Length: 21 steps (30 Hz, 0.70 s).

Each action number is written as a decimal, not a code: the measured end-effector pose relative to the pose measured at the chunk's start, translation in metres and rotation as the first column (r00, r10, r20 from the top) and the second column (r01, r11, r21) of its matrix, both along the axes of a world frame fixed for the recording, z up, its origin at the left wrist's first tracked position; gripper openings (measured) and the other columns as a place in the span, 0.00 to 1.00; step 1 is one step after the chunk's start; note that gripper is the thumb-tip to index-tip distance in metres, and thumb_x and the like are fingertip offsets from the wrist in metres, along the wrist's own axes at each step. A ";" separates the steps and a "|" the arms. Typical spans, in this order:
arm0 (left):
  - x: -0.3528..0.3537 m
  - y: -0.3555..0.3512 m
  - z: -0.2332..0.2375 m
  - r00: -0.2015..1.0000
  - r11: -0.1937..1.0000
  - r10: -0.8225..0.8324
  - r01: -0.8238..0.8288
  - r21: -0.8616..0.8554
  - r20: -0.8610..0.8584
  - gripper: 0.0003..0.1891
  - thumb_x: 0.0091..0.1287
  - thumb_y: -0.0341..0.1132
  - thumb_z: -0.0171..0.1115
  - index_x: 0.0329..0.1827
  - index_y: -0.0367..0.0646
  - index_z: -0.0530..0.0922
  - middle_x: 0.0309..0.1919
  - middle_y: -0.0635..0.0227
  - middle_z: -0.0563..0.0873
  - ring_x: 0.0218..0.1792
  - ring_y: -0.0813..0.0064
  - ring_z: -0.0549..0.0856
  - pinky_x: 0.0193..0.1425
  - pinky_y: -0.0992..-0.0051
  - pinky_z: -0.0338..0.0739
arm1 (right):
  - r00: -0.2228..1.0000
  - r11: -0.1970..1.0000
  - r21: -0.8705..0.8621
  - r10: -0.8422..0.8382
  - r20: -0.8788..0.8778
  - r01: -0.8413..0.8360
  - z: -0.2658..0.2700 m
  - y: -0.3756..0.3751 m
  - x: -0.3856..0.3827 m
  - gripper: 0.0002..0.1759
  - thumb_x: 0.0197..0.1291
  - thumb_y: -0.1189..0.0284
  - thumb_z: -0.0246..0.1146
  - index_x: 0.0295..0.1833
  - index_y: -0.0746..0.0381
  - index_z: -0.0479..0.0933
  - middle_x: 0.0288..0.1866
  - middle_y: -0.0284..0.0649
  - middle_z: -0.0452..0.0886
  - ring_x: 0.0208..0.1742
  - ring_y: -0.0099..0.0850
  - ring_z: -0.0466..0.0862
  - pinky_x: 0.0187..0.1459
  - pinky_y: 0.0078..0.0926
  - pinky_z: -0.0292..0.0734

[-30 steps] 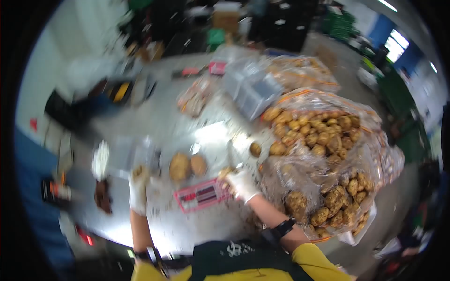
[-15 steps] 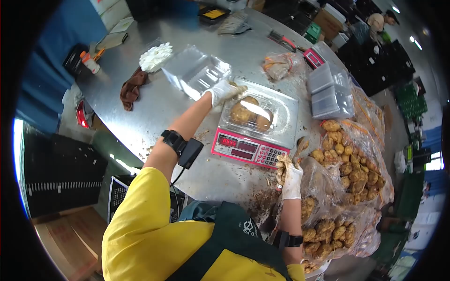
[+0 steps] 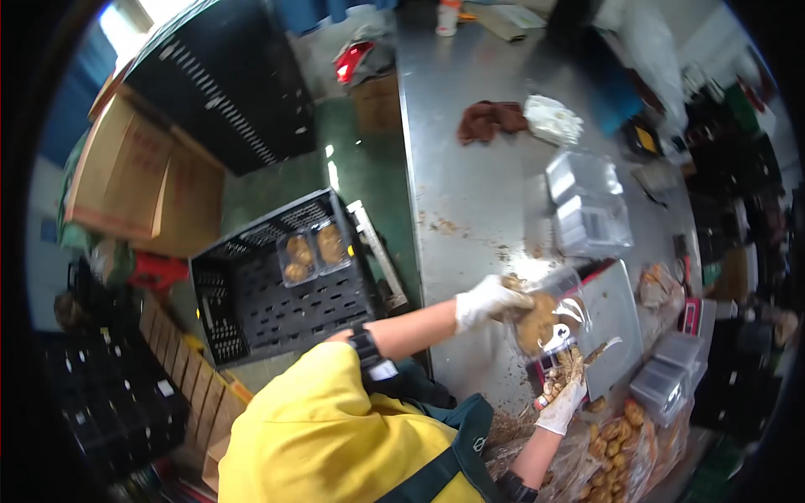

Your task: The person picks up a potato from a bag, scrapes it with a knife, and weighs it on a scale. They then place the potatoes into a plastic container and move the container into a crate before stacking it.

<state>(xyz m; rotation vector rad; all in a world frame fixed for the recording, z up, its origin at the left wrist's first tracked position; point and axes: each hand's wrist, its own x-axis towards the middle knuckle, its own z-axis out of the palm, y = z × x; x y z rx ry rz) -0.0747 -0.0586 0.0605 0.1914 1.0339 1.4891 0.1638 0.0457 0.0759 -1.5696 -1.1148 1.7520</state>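
Both my hands hold a clear plastic box of potatoes (image 3: 537,325) tilted in the air at the near side of the scale (image 3: 619,314). My left hand (image 3: 493,302), in a soiled white glove, is closed on its left end. At its lower right side, my right hand (image 3: 563,396) has its dirty gloved fingers curled against the box; motion blurs the contact. The box covers most of the scale's pink front panel. Below the scale lies a plastic bag of loose potatoes (image 3: 616,440).
A black crate (image 3: 220,289) stands left of the metal table (image 3: 470,193), with two packed potato boxes (image 3: 314,253) inside. Stacked clear containers (image 3: 591,222) sit beyond the scale, others (image 3: 668,377) to its right. A brown cloth (image 3: 490,121) lies farther back.
The potato box has come off the scale and into both hands. My right hand has moved up to it from beside the keypad. The view has swung left, bringing the crate into sight.
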 end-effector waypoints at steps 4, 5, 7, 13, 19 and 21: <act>-0.055 -0.109 -0.035 0.878 0.879 0.478 -0.477 -0.025 0.044 0.12 0.60 0.35 0.69 0.41 0.39 0.77 0.31 0.68 0.83 0.31 0.76 0.83 0.33 0.77 0.78 | 0.981 0.983 -0.024 0.182 -0.064 -0.184 -0.010 -0.003 -0.019 0.23 0.70 0.57 0.55 0.61 0.60 0.73 0.46 0.41 0.84 0.21 0.18 0.76 0.12 0.13 0.65; -0.069 -0.143 -0.041 0.822 0.822 0.569 -0.568 -0.036 0.007 0.14 0.60 0.35 0.69 0.42 0.38 0.76 0.32 0.66 0.83 0.32 0.76 0.83 0.34 0.76 0.78 | 0.977 0.977 -0.045 0.204 -0.056 -0.206 -0.013 -0.004 -0.023 0.22 0.70 0.57 0.55 0.61 0.60 0.73 0.46 0.41 0.84 0.21 0.18 0.76 0.11 0.13 0.65; -0.090 -0.214 -0.057 0.671 0.667 0.723 -0.740 -0.090 -0.163 0.15 0.59 0.35 0.70 0.43 0.37 0.76 0.35 0.65 0.83 0.34 0.76 0.83 0.35 0.76 0.79 | 0.973 0.969 -0.110 0.211 -0.091 -0.221 -0.022 -0.005 -0.028 0.21 0.70 0.58 0.55 0.61 0.59 0.73 0.44 0.39 0.85 0.20 0.18 0.76 0.11 0.13 0.65; -0.119 -0.409 -0.178 0.188 0.015 0.477 -0.979 -0.206 -0.859 0.15 0.54 0.32 0.73 0.35 0.41 0.73 0.28 0.70 0.78 0.28 0.79 0.76 0.33 0.76 0.75 | 0.965 0.961 -0.123 0.255 0.057 -0.247 -0.025 -0.016 -0.048 0.18 0.69 0.59 0.56 0.57 0.56 0.77 0.39 0.35 0.86 0.19 0.18 0.74 0.11 0.14 0.62; -0.137 -0.507 -0.239 0.026 -0.226 0.735 -0.933 -0.281 -0.678 0.18 0.53 0.28 0.73 0.32 0.48 0.67 0.21 0.74 0.73 0.19 0.81 0.71 0.17 0.77 0.65 | 0.949 0.955 -0.150 0.279 0.148 -0.257 -0.030 -0.011 -0.056 0.19 0.69 0.58 0.56 0.59 0.56 0.76 0.36 0.39 0.86 0.15 0.21 0.76 0.08 0.18 0.64; -0.145 -0.534 -0.263 0.023 -0.163 0.812 -0.950 -0.265 -0.583 0.16 0.56 0.31 0.70 0.34 0.49 0.67 0.22 0.73 0.73 0.17 0.80 0.71 0.16 0.76 0.65 | 0.936 0.942 -0.163 0.318 0.151 -0.294 -0.035 -0.008 -0.058 0.20 0.69 0.58 0.56 0.59 0.57 0.75 0.37 0.40 0.86 0.15 0.21 0.76 0.08 0.18 0.64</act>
